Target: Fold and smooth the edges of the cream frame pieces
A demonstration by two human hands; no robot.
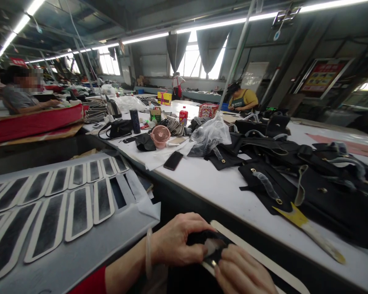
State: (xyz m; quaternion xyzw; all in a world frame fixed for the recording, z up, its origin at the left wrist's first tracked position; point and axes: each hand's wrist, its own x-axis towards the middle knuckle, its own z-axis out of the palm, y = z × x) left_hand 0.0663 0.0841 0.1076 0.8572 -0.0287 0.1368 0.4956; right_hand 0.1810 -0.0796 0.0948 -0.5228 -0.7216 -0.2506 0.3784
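Observation:
At the bottom of the head view, my left hand (184, 240), with a pale bangle at the wrist, is closed on a black bag piece (184, 277). Its thumb presses beside a clear, shiny strip (214, 246). My right hand (243, 271) pinches the same piece from the other side, close to a small gold-coloured metal fitting (214, 263). Both hands are near each other, and the right fingertips are partly blurred. A long cream-edged panel (263, 261) lies under or behind the right hand. How the black piece continues below is hidden by the frame edge.
Left, several black panels with cream borders (79, 214) lie on a grey sheet (110, 241). The white table (199, 188) bears black bag parts (263, 183), a yellow-tipped tool (309, 232), a phone (173, 160) and a pink fan (160, 136). Other people work further back.

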